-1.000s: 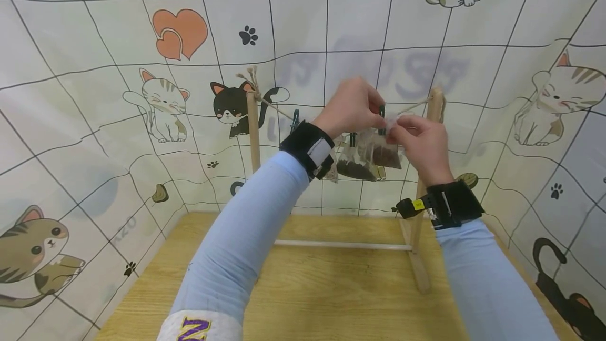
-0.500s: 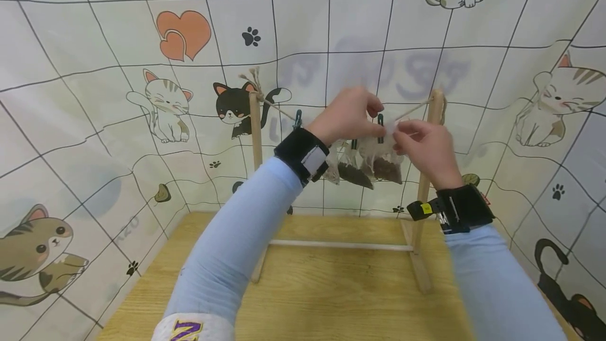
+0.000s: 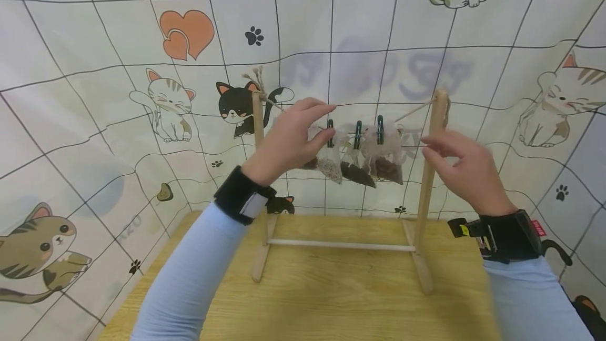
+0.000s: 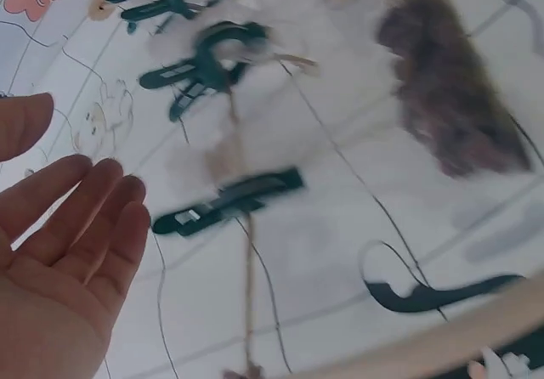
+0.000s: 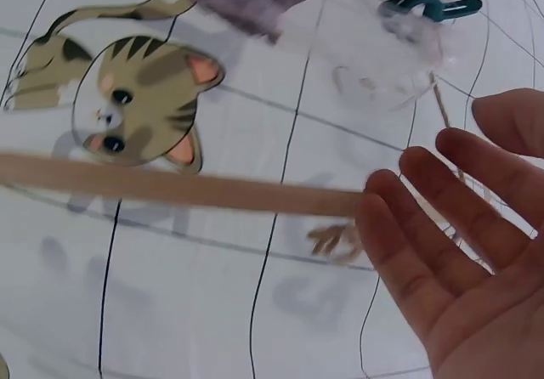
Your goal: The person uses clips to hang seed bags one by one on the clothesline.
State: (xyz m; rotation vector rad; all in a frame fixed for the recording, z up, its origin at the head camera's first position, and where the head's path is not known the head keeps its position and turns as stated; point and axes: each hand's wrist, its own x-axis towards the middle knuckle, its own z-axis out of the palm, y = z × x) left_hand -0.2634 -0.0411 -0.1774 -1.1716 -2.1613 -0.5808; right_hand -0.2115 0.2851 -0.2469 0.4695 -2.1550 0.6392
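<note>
Small clear bags hang in a row from a twine line [image 3: 411,111], held by dark green clothespins [image 3: 380,129]. The rightmost bag [image 3: 389,168] has reddish-brown contents, the one beside it [image 3: 358,173] dark bits, and a third bag [image 3: 330,169] pale grains. Another bag is partly hidden behind my left hand [image 3: 292,138], whose loosely extended fingers overlap the left clothespin in the head view. The left wrist view shows those fingers free, beside a clothespin [image 4: 228,200]. My right hand [image 3: 468,172], fingers relaxed and holding nothing, is by the right post [image 3: 428,172].
The twine runs between two wooden posts of a stand, whose feet [image 3: 421,272] rest on a wood-grain table [image 3: 341,299]. A white rod [image 3: 341,246] joins the feet low down. Behind hangs a white cat-patterned cloth [image 3: 360,25].
Both hands have left the rightmost bag and its clothespin, where the right fingers pinched the bag's top. The left hand has moved left, the right hand right and slightly down.
</note>
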